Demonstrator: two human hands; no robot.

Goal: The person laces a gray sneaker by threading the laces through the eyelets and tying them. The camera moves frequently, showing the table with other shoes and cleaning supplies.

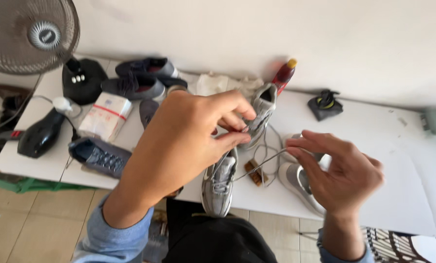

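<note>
Nearest, the left hand (188, 136) pinches a grey sneaker (232, 160) at its eyelets — the right hand (339, 170) pinches its lace (259, 163) taut. Beyond, on the white worktop (374, 126), lie dark shoes (140, 78) and a red bottle (283, 74).

Both hands are raised in front of the body, fingers pinching.

The left hand (188, 136) is lifted high, forearm in a blue sleeve, thumb and index finger pressed together. The right hand (339, 173) is lower and to the side, palm turned inward, fingertips also closed in a pinch.
</note>
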